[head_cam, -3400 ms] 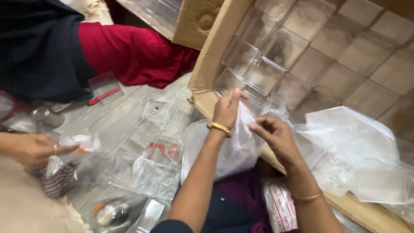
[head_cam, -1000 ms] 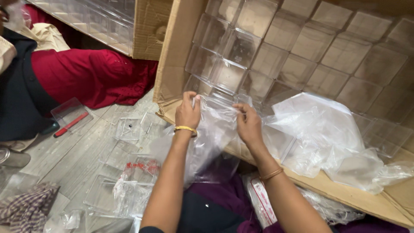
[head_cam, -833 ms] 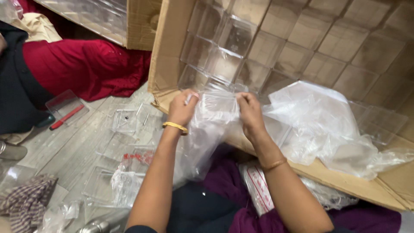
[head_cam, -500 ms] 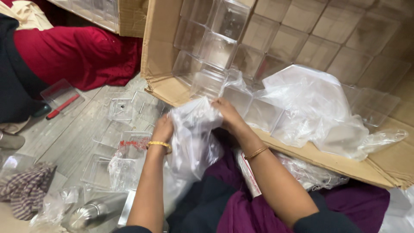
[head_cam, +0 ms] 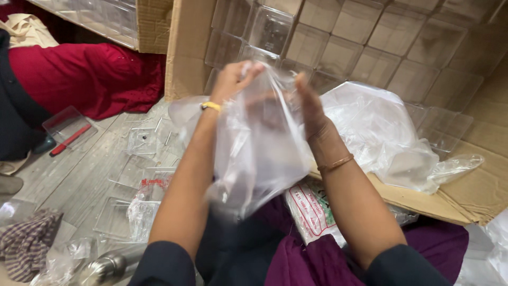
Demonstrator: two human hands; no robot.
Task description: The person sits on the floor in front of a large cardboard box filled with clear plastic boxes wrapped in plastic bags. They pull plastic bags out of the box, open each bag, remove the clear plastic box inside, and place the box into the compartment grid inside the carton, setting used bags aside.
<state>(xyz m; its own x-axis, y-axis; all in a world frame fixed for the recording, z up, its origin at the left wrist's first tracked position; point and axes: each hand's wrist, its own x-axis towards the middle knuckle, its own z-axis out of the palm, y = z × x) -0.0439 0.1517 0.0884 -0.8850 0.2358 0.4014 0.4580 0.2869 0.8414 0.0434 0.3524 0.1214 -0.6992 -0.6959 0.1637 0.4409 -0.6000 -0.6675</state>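
Both my hands hold up a clear plastic bag [head_cam: 259, 159] in front of me. My left hand [head_cam: 233, 79] pinches its top edge with the fingers closed. My right hand [head_cam: 309, 106] grips the other side of the bag's mouth, fingers stretched along the film. The bag hangs down over my lap, crumpled and limp. Just behind it an open cardboard box [head_cam: 185, 47] lies on its side, packed with several clear plastic cases [head_cam: 317, 42].
More crumpled plastic film [head_cam: 381, 137] lies on the box's lower flap. Loose clear cases [head_cam: 143, 140] sit on the grey floor at left, one holding a red pen [head_cam: 69, 139]. A person in red and black clothing [head_cam: 84, 74] sits at far left. A checked cloth [head_cam: 26, 249] and a metal bottle [head_cam: 106, 267] lie bottom left.
My hands pulled the plastic bag away from the box and lifted it up toward me. The camera view shifted slightly down and left.
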